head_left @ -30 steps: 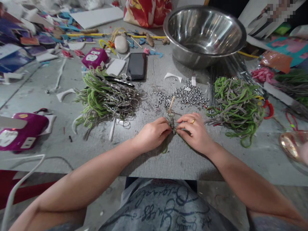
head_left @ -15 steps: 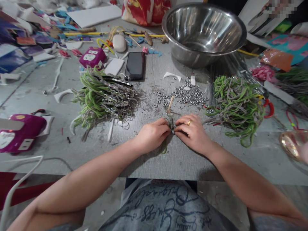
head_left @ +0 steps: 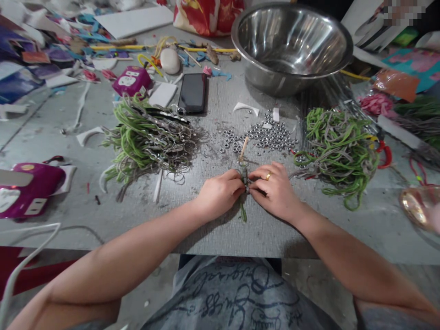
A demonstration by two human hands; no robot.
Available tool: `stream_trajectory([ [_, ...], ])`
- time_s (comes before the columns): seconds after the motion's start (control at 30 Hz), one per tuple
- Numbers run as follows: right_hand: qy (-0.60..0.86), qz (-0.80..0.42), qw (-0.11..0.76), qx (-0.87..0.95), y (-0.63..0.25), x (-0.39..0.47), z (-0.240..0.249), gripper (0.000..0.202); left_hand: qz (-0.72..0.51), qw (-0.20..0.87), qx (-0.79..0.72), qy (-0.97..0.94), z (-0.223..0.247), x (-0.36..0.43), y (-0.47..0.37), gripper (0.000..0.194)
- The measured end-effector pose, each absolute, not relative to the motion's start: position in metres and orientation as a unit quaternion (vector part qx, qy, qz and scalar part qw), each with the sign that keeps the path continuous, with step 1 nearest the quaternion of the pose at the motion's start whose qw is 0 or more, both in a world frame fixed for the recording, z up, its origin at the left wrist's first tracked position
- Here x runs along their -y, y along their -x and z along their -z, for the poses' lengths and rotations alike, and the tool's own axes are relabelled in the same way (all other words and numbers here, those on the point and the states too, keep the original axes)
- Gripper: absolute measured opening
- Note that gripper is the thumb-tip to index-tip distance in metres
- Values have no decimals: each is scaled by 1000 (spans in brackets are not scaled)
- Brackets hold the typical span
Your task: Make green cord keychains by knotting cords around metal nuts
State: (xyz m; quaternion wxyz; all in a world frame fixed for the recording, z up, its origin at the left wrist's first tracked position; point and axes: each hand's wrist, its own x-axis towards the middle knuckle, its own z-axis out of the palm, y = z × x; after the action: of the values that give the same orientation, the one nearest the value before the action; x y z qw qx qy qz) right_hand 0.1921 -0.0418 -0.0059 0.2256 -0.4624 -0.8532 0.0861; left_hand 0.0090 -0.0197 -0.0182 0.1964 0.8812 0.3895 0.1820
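Note:
My left hand (head_left: 222,192) and my right hand (head_left: 273,185) meet near the table's front edge, fingers pinched on a green and grey cord (head_left: 243,213). A loop of it hangs down between them, and a small metal piece shows at the fingertips. Just beyond stands a small wooden stick (head_left: 244,149). Many small metal nuts (head_left: 271,137) lie scattered behind it. To the left is a heap of green and grey cords with metal rings (head_left: 137,133); another cord pile (head_left: 338,151) lies to the right.
A large steel bowl (head_left: 292,75) stands at the back. A black phone (head_left: 192,93), purple power sockets (head_left: 32,188) and a white stone (head_left: 170,61) are on the left. Red-handled scissors (head_left: 384,154) touch the right pile. Part of another person's hand (head_left: 435,213) shows at the right edge.
The green cord loop below my fingers now hangs lower and shows more clearly. Both hands have shifted only slightly and keep their pinch.

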Motion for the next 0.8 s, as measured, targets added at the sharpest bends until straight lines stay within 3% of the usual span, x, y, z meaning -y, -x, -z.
stream_trajectory([
  [0.4,467,-90,253,843,-192,41,9,10,-186,257,-342,-885,8,17,-3,18],
  [0.8,473,-104,273,831,-196,40,7,11,-159,246,-355,-888,6,19,-4,18],
])
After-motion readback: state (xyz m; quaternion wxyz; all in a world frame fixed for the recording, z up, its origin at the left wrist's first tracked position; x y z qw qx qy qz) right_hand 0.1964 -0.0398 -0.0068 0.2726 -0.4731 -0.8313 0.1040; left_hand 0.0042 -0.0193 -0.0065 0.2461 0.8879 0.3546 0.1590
